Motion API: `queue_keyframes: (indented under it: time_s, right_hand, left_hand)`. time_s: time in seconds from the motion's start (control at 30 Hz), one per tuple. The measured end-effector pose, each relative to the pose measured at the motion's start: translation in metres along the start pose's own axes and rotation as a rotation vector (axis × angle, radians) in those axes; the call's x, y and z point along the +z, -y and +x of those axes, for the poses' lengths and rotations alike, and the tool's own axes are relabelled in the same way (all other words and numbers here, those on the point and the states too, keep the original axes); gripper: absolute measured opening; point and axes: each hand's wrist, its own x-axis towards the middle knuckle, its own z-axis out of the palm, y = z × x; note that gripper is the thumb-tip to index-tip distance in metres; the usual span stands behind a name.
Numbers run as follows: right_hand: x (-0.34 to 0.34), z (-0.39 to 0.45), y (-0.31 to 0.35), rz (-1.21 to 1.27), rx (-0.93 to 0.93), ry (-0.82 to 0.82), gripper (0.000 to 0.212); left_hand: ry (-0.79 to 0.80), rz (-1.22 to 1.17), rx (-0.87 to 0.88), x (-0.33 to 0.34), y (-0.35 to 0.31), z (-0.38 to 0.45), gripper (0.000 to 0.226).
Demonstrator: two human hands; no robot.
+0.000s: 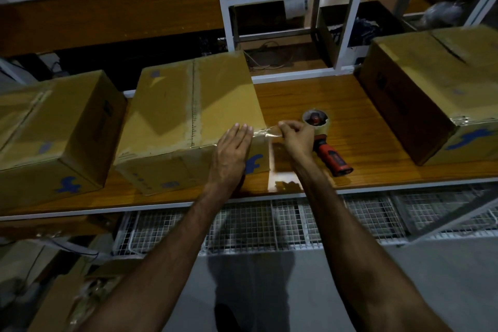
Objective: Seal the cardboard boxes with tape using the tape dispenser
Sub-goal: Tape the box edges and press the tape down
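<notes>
Crinkled clear tape [267,132] on cardboard box [194,105]

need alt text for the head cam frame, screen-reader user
A person's left hand presses flat on the near right corner of the middle cardboard box while the right hand pinches a strip of clear tape stretched off that corner. A red-handled tape dispenser lies on the wooden shelf, between two more boxes.

Bare forearms, seemingly no sleeves
</notes>
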Motion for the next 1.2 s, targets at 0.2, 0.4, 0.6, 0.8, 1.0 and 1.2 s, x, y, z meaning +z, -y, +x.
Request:
queue_keyframes:
  time_s: [0.2, 0.4, 0.6, 0.8, 1.0, 1.2]
  right_hand:
    - [0.005, 0.002, -0.026, 0.035, 0.172, 0.093, 0.014]
    - [0.019, -0.005, -0.037, 0.087, 0.207, 0.054, 0.013]
    - [0.023, -0.021, -0.061, -0.002, 0.141, -0.077, 0.051]
    - [0.020, -0.031, -0.058, -0.150, -0.299, -0.028, 0.018]
    - [0.015, -0.031, -0.058, -0.237, -0.406, -0.001, 0.017]
    - [0.005, -0.019, -0.052, -0.247, -0.337, 0.144, 0.025]
  left_hand:
    - [-0.012, 0.002, 0.002, 0.004, 0.001, 0.000, 0.061]
    - [-0.021, -0.020, -0.026, 0.006, -0.002, 0.002, 0.070]
    - [0.077, -0.024, -0.112, -0.001, -0.010, 0.006, 0.079]
    - [0.110, -0.013, -0.091, -0.007, -0.007, 0.006, 0.080]
    - [0.110, -0.033, -0.077, -0.008, -0.006, 0.005, 0.081]
    - [0.130, -0.029, -0.068, -0.013, -0.004, 0.007, 0.083]
